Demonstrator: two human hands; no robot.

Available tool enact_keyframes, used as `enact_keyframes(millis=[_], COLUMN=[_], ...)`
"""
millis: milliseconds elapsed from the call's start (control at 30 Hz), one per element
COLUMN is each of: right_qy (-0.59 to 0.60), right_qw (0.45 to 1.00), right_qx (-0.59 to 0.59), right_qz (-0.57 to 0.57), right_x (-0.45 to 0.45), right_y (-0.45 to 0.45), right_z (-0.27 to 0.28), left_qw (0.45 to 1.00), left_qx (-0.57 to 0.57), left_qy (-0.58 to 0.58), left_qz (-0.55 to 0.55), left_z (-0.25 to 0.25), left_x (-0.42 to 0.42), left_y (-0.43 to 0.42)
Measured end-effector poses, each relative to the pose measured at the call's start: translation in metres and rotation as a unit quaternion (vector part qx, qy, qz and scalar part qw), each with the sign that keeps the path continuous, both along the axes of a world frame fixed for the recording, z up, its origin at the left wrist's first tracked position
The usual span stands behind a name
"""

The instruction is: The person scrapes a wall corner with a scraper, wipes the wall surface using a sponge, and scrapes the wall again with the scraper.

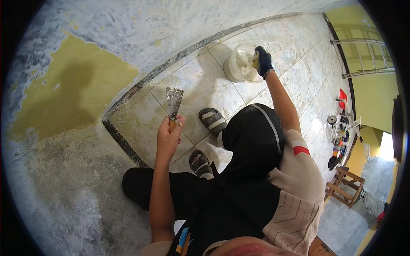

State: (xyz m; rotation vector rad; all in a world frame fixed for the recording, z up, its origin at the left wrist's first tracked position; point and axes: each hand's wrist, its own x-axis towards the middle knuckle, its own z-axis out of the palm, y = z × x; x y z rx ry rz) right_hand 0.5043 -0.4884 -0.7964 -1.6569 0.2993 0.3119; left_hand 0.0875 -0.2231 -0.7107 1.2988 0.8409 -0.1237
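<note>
My bare left hand (169,133) is closed around the wooden handle of a putty knife (174,100). Its wide metal blade points away from me and is smeared with pale material. My right hand (263,62), in a dark glove, is over the rim of a white bucket (232,68) on the tiled floor. Its fingers are curled round something yellowish, mostly hidden, so I cannot tell its kind. Inside the bucket lies a thick white paste (245,60).
A wall with grey-white coating and a yellow-green patch (64,85) rises ahead and left, above a dark skirting (124,143). Off to the right are a metal ladder (363,59), several scattered tools (339,136) and a wooden stool (345,186). My sandalled feet (212,121) are close to the bucket.
</note>
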Motion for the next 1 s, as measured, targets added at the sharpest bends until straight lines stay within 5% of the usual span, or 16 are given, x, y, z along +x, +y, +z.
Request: enact_keyframes(millis=[233, 400, 500, 567, 633, 700, 767, 833, 1000], right_qy=[-0.028, -0.138, -0.186, -0.297, -0.532, -0.747, -0.867, -0.925, -0.916], right_qw=[0.998, 0.957, 0.892, 0.788, 0.574, 0.357, 0.216, 0.160, 0.107], right_qx=[0.034, 0.061, -0.091, -0.106, -0.134, -0.188, -0.088, -0.013, -0.079], right_qz=[0.033, 0.247, 0.403, 0.529, 0.608, 0.528, 0.440, 0.345, 0.379], right_x=[0.000, -0.022, -0.096, -0.149, -0.205, -0.251, -0.286, -0.311, -0.314], right_y=[0.001, 0.041, 0.126, 0.187, 0.252, 0.311, 0.367, 0.419, 0.487], right_z=[0.015, 0.093, 0.177, 0.204, 0.242, 0.270, 0.291, 0.293, 0.220], left_qw=[0.998, 0.989, 0.985, 0.983, 0.980, 0.970, 0.965, 0.961, 0.950], left_qx=[0.013, 0.137, 0.163, 0.177, 0.190, 0.204, 0.218, 0.234, 0.252], left_qy=[-0.050, -0.059, -0.038, -0.031, -0.024, 0.010, 0.018, 0.018, 0.022], left_qz=[0.026, -0.012, -0.052, -0.046, -0.055, -0.135, -0.142, -0.145, -0.184], left_z=[-0.001, -0.021, -0.025, -0.033, -0.033, -0.033, -0.036, -0.040, -0.016], left_x=[-0.002, -0.007, -0.009, -0.010, -0.010, -0.008, -0.007, -0.008, -0.011], left_y=[0.003, 0.007, 0.010, 0.005, 0.004, 0.005, 0.003, -0.002, -0.004])
